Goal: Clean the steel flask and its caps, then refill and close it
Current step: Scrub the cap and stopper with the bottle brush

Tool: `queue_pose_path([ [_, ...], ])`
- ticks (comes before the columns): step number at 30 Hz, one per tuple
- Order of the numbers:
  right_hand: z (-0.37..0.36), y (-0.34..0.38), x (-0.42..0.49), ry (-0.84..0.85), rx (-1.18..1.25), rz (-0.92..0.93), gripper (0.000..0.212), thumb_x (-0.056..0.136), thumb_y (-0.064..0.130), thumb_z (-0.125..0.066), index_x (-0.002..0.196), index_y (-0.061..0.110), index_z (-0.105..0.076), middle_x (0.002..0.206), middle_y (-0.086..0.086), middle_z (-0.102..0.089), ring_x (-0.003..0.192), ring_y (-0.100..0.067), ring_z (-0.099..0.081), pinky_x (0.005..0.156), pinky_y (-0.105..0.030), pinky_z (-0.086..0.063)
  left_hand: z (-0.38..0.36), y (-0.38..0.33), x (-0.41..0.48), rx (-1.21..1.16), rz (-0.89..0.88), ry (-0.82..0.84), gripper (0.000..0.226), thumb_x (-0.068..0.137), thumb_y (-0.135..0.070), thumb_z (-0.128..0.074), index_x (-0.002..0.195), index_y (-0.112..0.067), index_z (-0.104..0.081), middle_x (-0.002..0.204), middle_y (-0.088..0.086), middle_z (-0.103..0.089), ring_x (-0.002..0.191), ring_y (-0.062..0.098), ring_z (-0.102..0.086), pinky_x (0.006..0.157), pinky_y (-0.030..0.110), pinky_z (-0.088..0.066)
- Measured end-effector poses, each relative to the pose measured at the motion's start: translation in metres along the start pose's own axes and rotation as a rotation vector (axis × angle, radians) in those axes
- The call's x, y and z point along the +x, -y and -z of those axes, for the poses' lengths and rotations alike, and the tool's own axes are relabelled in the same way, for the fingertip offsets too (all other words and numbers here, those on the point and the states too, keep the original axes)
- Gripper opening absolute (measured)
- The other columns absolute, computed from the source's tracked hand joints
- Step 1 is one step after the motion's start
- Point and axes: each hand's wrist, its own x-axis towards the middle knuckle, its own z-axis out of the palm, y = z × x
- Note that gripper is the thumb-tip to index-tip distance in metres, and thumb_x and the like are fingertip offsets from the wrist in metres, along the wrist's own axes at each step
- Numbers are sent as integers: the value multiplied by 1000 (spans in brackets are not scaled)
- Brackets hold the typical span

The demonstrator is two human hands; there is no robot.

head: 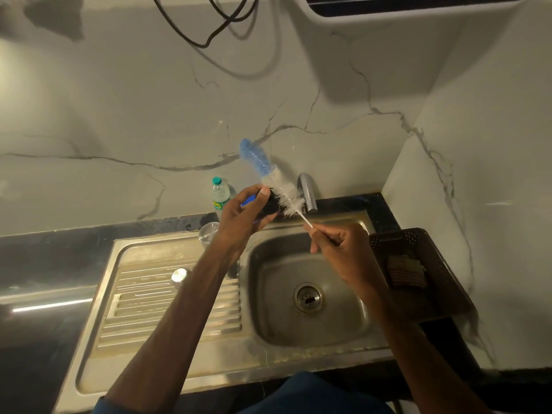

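The stainless steel sink fills the lower middle of the frame, and both hands work above its basin, probably so that drips fall inside. At the centre the left hand grips the black-and-blue flask cap, while the right hand pinches the thin white handle of the blue-and-white bottle brush, bristles against the cap. A round steel vessel stands on the drainboard beside; whether it is the flask, I cannot tell.

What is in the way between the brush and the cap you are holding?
Nothing that shows. The white bristles of the brush seem to lie right against the black cap in the left hand. The right hand pinches the thin handle, above the sink.
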Motion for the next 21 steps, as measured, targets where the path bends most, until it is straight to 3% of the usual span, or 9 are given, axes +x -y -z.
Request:
queue_pose_path([
  [3,-1,-2,-12,17,7,9,12,97,11,-70,95,6,-81,67,-1,-73,49,0,-61,51,-11,-46,8,-4,2,-49,-36,-102,47,94,-36,-68,130,-7,-68,121,16,-74,113,28,-73,93,39,-62],
  [5,-2,-2,-17,32,30,-4,12,97,9,-69,96,4,-80,68,-4,-74,46,1,-58,48,-9,-41,12,-4,2,-58,-35,-123,47,94,-37,-68,130,-6,-68,122,16,-74,114,28,-73,94,38,-61],
  [11,-11,8,-1,-1,-5,-26,21,97,14,-71,80,8,-79,63,-1,-72,43,0,-55,50,-7,-39,7,6,-11,-16,31,0,34,100,-31,-65,125,-9,-70,117,14,-76,111,27,-74,88,30,-62],
  [17,-28,10,13,-56,134,-233,13,99,14,-66,98,11,-78,71,-4,-72,44,3,-53,47,-6,-40,13,6,-20,-22,34,-19,41,96,-22,-72,129,-3,-57,111,19,-77,103,33,-76,88,43,-63],
  [19,-38,10,14,-48,244,-334,12,97,15,-68,96,7,-77,63,3,-63,39,0,-47,42,-8,-35,17,8,-23,78,-18,-13,42,94,-21,-74,129,-8,-55,112,16,-76,101,29,-77,88,44,-64],
  [21,-45,11,14,-10,333,-441,13,96,18,-70,89,8,-74,50,10,-50,34,-2,-35,36,-13,-27,20,11,-25,151,-91,7,41,95,-22,-73,131,-13,-54,112,13,-76,101,25,-77,85,36,-63],
])
